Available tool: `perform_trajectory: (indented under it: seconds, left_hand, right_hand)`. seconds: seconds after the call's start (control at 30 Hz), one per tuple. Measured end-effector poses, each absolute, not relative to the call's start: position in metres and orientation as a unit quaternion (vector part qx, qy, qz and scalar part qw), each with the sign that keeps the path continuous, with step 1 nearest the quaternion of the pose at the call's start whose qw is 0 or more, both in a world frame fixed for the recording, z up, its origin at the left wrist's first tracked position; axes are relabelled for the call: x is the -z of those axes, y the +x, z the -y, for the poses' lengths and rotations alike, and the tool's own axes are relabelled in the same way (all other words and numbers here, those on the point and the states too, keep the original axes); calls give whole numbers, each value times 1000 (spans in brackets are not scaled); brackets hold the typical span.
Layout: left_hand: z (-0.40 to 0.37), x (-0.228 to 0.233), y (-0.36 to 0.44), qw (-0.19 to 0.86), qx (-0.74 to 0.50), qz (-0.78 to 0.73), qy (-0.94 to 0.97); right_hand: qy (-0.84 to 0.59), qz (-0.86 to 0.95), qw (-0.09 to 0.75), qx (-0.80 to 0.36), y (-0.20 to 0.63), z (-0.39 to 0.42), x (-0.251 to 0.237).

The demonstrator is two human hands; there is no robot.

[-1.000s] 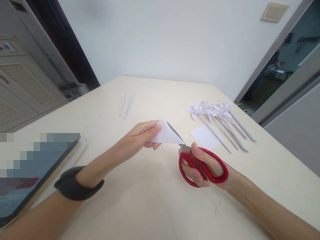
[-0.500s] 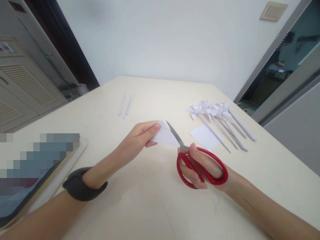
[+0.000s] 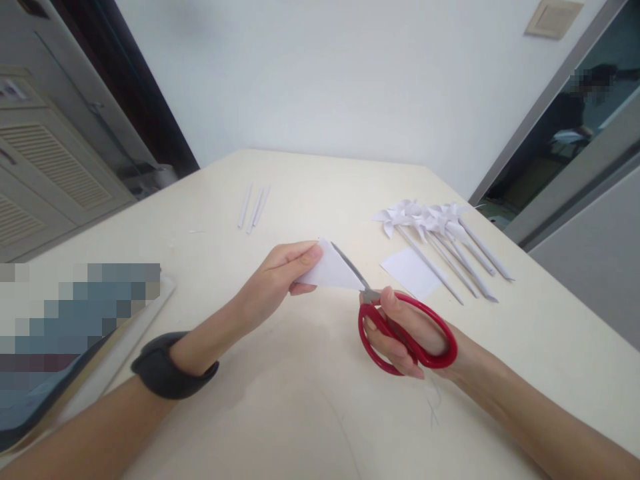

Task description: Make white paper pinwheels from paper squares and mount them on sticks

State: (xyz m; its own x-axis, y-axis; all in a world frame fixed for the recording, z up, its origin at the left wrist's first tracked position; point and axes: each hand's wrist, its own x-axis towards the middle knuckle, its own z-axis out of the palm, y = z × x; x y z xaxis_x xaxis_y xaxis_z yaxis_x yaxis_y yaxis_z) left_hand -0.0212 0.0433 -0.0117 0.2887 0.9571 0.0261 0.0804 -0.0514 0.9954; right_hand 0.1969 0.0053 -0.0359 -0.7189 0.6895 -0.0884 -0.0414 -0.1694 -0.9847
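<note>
My left hand (image 3: 290, 267) pinches a white piece of paper (image 3: 334, 267), folded into what looks like a triangle, between thumb and fingers. In my right hand (image 3: 400, 327) is a pair of scissors (image 3: 407, 327) with red handles. The thumb goes through one handle loop and the fingers through the other. The metal blades point up and left, lying along the slanting right edge of the paper; how far they are apart is hard to make out. A flat sheet of white paper (image 3: 413, 272) lies on the table just right of the blades.
Several white paper pinwheels (image 3: 425, 220) on rolled paper sticks lie at the right. Three thin paper rolls (image 3: 257, 210) rest at the back left of the table (image 3: 320, 180). A blurred-out tablet-like object (image 3: 145, 313) is at left. Loose thread (image 3: 434, 403) lies near my right wrist.
The scissors' handles have drawn slightly closer together and the blades now lie along the paper's edge. My left hand stays nearly still with the paper.
</note>
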Motion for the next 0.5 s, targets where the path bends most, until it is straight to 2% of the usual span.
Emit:
perform_trajectory:
  seconds: [0.2,0.5]
  left_hand:
    - [-42,12,-20,539,-400,-454,586]
    - [-44,5,-22,562,-377,-409,612]
  right_hand:
    - [-290,534,240,-757,194,-2,34]
    - [-281,577,244,-727,196,-4,34]
